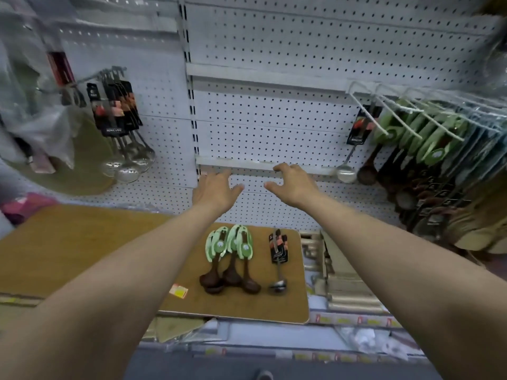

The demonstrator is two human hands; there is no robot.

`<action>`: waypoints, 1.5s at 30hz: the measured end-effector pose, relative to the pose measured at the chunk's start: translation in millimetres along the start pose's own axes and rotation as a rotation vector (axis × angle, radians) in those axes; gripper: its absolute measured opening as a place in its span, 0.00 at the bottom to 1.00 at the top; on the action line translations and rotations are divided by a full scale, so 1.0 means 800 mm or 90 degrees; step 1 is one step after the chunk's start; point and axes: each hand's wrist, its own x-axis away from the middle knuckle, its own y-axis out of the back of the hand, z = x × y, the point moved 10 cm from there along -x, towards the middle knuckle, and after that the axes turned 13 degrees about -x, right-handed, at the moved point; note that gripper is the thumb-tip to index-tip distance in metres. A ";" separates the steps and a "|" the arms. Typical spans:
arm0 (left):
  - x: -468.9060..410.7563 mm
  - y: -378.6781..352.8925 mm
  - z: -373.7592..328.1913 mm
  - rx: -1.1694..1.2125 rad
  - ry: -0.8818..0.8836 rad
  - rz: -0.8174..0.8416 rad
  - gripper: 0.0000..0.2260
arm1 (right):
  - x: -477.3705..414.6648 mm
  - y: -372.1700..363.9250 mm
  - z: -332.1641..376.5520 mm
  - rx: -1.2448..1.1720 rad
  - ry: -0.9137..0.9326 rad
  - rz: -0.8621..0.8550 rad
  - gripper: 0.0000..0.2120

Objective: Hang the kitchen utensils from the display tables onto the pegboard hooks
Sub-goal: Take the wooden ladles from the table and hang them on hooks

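Three dark wooden ladles with green card tags (229, 259) lie side by side on a small wooden display table (247, 305). A steel ladle with a black card (278, 266) lies to their right. My left hand (212, 192) and my right hand (295, 185) are both stretched out above the table, close to the white pegboard (274, 119), fingers relaxed and holding nothing. White hooks (384, 113) at the right carry several green-tagged wooden ladles (419, 138), and one steel ladle (349, 160) hangs beside them.
Steel skimmers with black cards (123, 138) hang on a hook at the left, beside a bagged wooden board (68, 154). A larger wooden table (68, 242) stands at the left. A yellow and red label (179, 291) lies on the small table. Boxed goods (337, 286) sit at the right.
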 end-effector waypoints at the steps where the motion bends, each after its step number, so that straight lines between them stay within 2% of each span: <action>1: -0.004 -0.019 0.014 0.005 0.012 0.018 0.26 | -0.008 -0.016 -0.007 -0.002 -0.008 0.015 0.30; 12: -0.038 -0.257 0.140 0.088 0.110 0.204 0.26 | -0.077 -0.263 -0.150 -0.101 -0.211 0.236 0.30; 18: -0.037 -0.419 0.149 0.237 0.220 0.328 0.24 | -0.086 -0.380 -0.251 -0.236 -0.419 0.264 0.32; 21: -0.038 -0.482 0.147 0.266 0.258 0.379 0.23 | -0.087 -0.431 -0.299 -0.330 -0.526 0.254 0.31; 24: -0.043 -0.515 0.139 0.294 0.281 0.388 0.20 | -0.091 -0.465 -0.327 -0.393 -0.598 0.219 0.27; 27: -0.044 -0.540 0.133 0.296 0.292 0.406 0.17 | -0.091 -0.488 -0.335 -0.474 -0.649 0.187 0.18; 29: -0.045 -0.553 0.132 0.309 0.310 0.409 0.18 | -0.092 -0.502 -0.338 -0.520 -0.665 0.181 0.15; 31: -0.047 -0.562 0.133 0.336 0.349 0.401 0.20 | -0.095 -0.511 -0.337 -0.551 -0.678 0.179 0.15; 35: -0.047 -0.570 0.130 0.425 0.414 0.404 0.22 | -0.096 -0.522 -0.336 -0.601 -0.709 0.166 0.24; 39: -0.030 -0.581 0.127 0.580 0.449 0.389 0.28 | -0.080 -0.529 -0.326 -0.654 -0.746 0.218 0.18; 40: -0.023 -0.584 0.125 0.615 0.460 0.390 0.28 | -0.074 -0.531 -0.323 -0.665 -0.754 0.236 0.20; 45: 0.002 -0.556 0.106 0.749 0.515 0.357 0.19 | -0.045 -0.517 -0.302 -0.732 -0.747 0.261 0.21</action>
